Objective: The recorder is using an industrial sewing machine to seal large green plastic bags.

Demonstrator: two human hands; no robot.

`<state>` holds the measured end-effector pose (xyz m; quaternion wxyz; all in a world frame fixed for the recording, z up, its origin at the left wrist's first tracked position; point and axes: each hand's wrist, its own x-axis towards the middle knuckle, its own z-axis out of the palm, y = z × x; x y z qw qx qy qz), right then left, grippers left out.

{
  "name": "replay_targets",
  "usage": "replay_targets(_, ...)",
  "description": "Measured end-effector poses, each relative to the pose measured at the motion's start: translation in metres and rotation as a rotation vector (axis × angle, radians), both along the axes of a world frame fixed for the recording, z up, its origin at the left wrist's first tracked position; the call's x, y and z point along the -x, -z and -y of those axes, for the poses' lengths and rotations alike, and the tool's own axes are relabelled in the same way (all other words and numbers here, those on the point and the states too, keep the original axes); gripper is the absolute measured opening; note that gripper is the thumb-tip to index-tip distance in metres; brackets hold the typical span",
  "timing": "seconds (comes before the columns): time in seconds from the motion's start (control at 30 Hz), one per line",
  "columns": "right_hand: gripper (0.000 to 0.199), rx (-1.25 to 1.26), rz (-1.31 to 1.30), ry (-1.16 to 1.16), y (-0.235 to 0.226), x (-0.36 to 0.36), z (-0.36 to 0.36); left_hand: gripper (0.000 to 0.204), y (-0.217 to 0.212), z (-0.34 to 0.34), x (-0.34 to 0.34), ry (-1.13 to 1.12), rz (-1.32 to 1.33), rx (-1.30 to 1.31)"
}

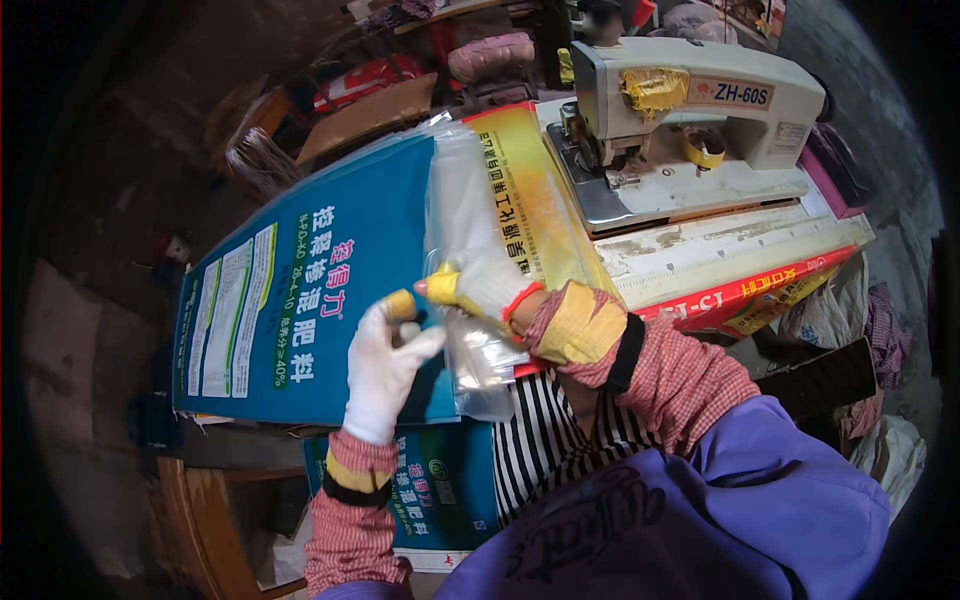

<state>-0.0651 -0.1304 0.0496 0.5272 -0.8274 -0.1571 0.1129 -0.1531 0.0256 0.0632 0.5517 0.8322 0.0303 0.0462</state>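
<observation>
A stack of blue printed plastic sacks (390,200) lies in front of me, with clear plastic liner (455,180) sticking out along its right edge. My left hand (383,360), in a white glove with yellow tape on a finger, is over the sacks' near right part. Its thumb and fingers are apart, and I see nothing between them. My right hand (485,285), gloved with yellow-taped fingers, lies over the liner. Its fingers are drawn together, pointing left; what they pinch, if anything, is hidden. A yellow and red sack (530,190) lies beside the liner.
A white sewing machine (700,110) stands at the back right, with a yellow tape roll (703,148) on its bed. Another blue sack (420,490) lies below the stack. At the lower left is a wooden cabinet (190,520); a padded pink seat (492,58) is behind.
</observation>
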Motion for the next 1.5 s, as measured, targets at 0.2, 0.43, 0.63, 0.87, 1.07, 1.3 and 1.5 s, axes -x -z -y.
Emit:
replay_targets(0.2,0.035,0.328,0.223,-0.112,0.006,0.005,0.008,0.018,-0.023,-0.028,-0.014,-0.03,0.161,-0.17)
replay_targets(0.43,0.013,0.454,0.727,0.036,-0.011,0.013,0.019,0.005,-0.074,-0.06,0.01,-0.246,0.38,0.095)
replay_targets(0.63,0.023,0.246,0.431,-0.489,-0.042,-0.012,-0.067,0.018,-0.075,-0.046,0.022,-0.127,0.385,0.066)
replay_targets(0.87,0.032,-0.895,-0.271,0.22,0.032,-0.143,-0.059,0.01,-0.118,-0.114,0.078,-0.425,0.718,-0.028)
replay_targets(1.07,0.062,-0.812,-0.249,0.108,0.003,-0.125,-0.045,0.01,-0.028,-0.013,0.07,1.024,-0.012,-0.752)
replay_targets(1.3,0.06,-0.716,0.065,0.181,0.011,-0.1,-0.071,0.011,-0.064,0.009,0.041,1.322,-0.164,-0.511)
replay_targets(1.5,0.048,-0.063,0.064,-0.019,-0.003,-0.032,-0.081,0.048,-0.134,0.036,-0.09,0.454,0.802,-1.273)
